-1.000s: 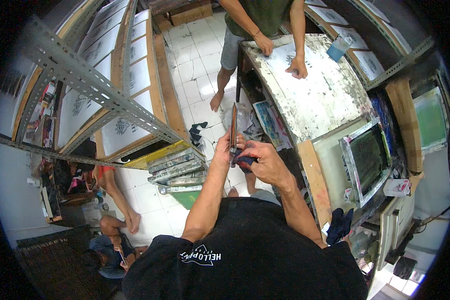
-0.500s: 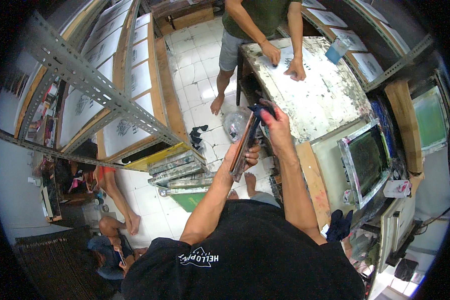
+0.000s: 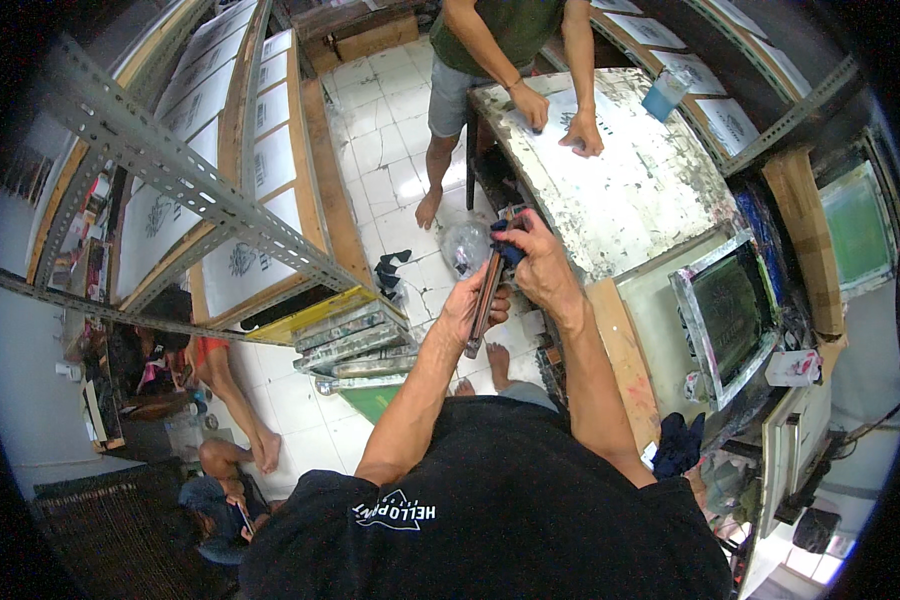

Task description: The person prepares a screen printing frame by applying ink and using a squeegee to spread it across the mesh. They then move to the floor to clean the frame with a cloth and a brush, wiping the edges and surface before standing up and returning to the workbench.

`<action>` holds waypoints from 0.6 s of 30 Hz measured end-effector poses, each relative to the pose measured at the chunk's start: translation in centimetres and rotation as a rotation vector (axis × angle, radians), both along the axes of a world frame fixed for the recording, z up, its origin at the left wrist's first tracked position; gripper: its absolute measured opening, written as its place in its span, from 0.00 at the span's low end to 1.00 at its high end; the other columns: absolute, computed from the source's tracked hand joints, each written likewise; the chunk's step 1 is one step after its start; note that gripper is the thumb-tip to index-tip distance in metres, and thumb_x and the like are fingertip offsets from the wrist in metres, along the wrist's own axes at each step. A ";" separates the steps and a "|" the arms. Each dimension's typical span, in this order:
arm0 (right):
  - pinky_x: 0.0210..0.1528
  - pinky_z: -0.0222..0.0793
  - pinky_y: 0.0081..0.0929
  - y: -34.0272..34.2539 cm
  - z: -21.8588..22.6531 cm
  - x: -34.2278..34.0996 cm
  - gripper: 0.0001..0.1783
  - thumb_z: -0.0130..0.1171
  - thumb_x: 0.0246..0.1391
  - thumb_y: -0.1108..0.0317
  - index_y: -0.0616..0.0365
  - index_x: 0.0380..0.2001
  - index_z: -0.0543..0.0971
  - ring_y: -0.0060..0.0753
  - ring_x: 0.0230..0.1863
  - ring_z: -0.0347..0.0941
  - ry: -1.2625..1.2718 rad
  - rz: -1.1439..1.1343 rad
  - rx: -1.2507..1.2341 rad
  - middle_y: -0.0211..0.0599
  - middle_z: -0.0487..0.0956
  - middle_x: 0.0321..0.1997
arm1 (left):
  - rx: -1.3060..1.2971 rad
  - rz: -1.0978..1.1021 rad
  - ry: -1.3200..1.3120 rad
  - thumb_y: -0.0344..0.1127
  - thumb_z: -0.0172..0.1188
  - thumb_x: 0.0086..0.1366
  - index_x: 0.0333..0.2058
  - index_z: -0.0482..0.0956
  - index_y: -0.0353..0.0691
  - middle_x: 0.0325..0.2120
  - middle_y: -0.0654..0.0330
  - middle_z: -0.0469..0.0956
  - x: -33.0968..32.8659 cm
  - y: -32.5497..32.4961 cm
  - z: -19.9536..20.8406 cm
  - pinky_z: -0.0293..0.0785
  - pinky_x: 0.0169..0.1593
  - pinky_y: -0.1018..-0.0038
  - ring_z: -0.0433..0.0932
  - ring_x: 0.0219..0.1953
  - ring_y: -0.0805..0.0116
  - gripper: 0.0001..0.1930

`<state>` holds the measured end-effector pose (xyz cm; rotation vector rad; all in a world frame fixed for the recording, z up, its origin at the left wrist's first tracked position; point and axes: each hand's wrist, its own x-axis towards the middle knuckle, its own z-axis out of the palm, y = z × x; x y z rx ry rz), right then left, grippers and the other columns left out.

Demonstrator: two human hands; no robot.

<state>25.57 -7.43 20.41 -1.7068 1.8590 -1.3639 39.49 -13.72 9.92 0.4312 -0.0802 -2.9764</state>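
My left hand is closed around a long, narrow squeegee with a brown wooden edge, held in front of my chest and slanting away from me. My right hand pinches a dark navy cloth against the squeegee's far end. Reddish stains show on my right fingertips. Part of the squeegee is hidden behind my left fingers. Just beyond it, a clear plastic bag with something indistinct inside is near the floor.
Across from me, a person works with both hands at a paint-stained table bearing a blue container. A framed printing screen lies to my right, near a dark cloth. Metal racks with printed sheets stand left, above stacked frames. Another person sits lower left.
My right hand and the cloth have shifted slightly down and left along the squeegee's far end. The squeegee has turned a little more upright in view. The view itself has shifted slightly.
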 end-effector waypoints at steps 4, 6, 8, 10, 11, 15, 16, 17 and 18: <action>0.47 0.69 0.37 1.3 -0.6 1.8 0.13 0.57 0.44 0.78 0.69 0.36 0.78 0.57 0.45 0.72 0.009 0.055 0.027 0.57 0.72 0.42 | -0.067 0.077 -0.131 0.56 0.45 0.67 0.34 0.75 0.43 0.20 0.63 0.72 0.3 0.1 -0.9 0.62 0.22 0.75 0.66 0.19 0.71 0.22; 0.48 0.68 0.38 1.7 -1.3 2.1 0.13 0.53 0.44 0.80 0.69 0.37 0.78 0.58 0.45 0.72 -0.010 0.085 0.039 0.58 0.71 0.42 | -0.092 0.142 -0.203 0.56 0.45 0.67 0.35 0.75 0.42 0.22 0.61 0.75 -0.1 0.1 -1.8 0.64 0.22 0.74 0.69 0.19 0.70 0.22; 0.49 0.68 0.37 2.3 -1.6 2.5 0.17 0.48 0.42 0.84 0.68 0.38 0.78 0.59 0.45 0.71 0.007 0.126 0.028 0.58 0.71 0.43 | -0.140 0.189 -0.216 0.56 0.46 0.67 0.39 0.75 0.40 0.27 0.59 0.79 0.0 0.0 -3.0 0.74 0.26 0.69 0.76 0.23 0.67 0.23; 0.50 0.67 0.35 2.5 -1.3 3.1 0.19 0.47 0.40 0.85 0.67 0.38 0.78 0.58 0.45 0.71 -0.037 0.190 0.014 0.57 0.72 0.43 | -0.092 0.213 -0.224 0.56 0.47 0.66 0.41 0.75 0.39 0.31 0.57 0.79 0.1 -0.5 -3.5 0.77 0.31 0.66 0.79 0.27 0.65 0.24; 0.50 0.67 0.35 2.6 -1.0 3.4 0.20 0.47 0.39 0.85 0.67 0.39 0.78 0.58 0.45 0.71 -0.059 0.222 0.007 0.56 0.72 0.43 | -0.068 0.226 -0.229 0.56 0.47 0.66 0.42 0.75 0.39 0.32 0.56 0.80 0.3 -0.7 -3.7 0.79 0.33 0.65 0.80 0.29 0.64 0.24; 0.49 0.67 0.33 3.7 0.3 3.7 0.20 0.46 0.37 0.86 0.67 0.36 0.79 0.50 0.46 0.71 -0.157 0.295 0.102 0.51 0.72 0.42 | -0.118 0.295 -0.251 0.47 0.46 0.69 0.43 0.75 0.38 0.34 0.55 0.80 0.9 -0.5 -0.3 0.79 0.39 0.68 0.80 0.34 0.62 0.18; 0.47 0.68 0.31 3.8 0.8 3.7 0.19 0.48 0.37 0.87 0.66 0.36 0.79 0.47 0.44 0.72 -0.140 0.322 0.106 0.49 0.73 0.41 | -0.149 0.326 -0.247 0.49 0.47 0.68 0.42 0.75 0.38 0.31 0.56 0.80 0.9 -0.7 -1.0 0.78 0.34 0.68 0.80 0.31 0.61 0.19; 0.45 0.69 0.29 4.1 1.5 3.6 0.19 0.51 0.38 0.87 0.66 0.36 0.80 0.43 0.42 0.73 -0.123 0.350 0.111 0.47 0.74 0.39 | -0.126 0.350 -0.264 0.49 0.47 0.68 0.42 0.75 0.39 0.31 0.55 0.80 1.0 -0.9 -1.0 0.78 0.32 0.68 0.80 0.31 0.61 0.19; 0.43 0.69 0.26 4.3 2.0 3.5 0.18 0.54 0.39 0.88 0.65 0.37 0.80 0.40 0.41 0.74 -0.107 0.377 0.118 0.46 0.75 0.37 | -0.102 0.375 -0.282 0.49 0.47 0.68 0.42 0.75 0.39 0.31 0.55 0.80 1.1 -0.9 0.2 0.78 0.31 0.67 0.80 0.30 0.62 0.19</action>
